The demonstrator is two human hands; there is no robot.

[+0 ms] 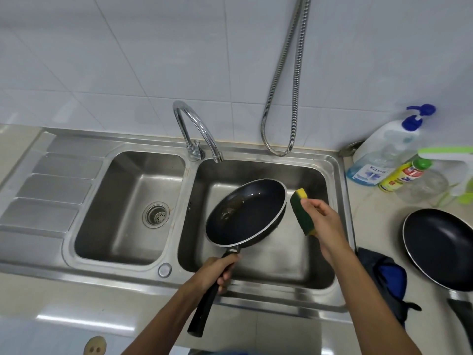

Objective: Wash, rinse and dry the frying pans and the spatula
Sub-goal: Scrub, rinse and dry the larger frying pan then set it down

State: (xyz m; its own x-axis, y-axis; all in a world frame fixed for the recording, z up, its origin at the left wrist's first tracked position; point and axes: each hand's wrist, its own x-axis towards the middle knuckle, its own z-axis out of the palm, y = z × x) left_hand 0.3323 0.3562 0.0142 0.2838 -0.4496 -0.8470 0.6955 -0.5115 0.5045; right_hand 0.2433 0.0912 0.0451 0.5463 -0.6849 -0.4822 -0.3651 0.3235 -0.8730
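Observation:
A black frying pan (pixel 245 212) with brown residue inside hangs tilted over the right sink basin (pixel 314 180). My left hand (pixel 218 270) grips its black handle. My right hand (pixel 323 224) holds a yellow and green sponge (pixel 302 211) just right of the pan's rim, apart from it. A second black frying pan (pixel 440 248) lies on the counter at the right. I see no spatula.
The chrome tap (pixel 197 129) arches over the right basin with no water running. The left basin (pixel 128 206) has a drain strainer. Soap bottles (pixel 384 155) stand at the back right. A dark blue cloth (pixel 389 275) lies by the second pan. A metal hose (pixel 281 85) hangs on the wall.

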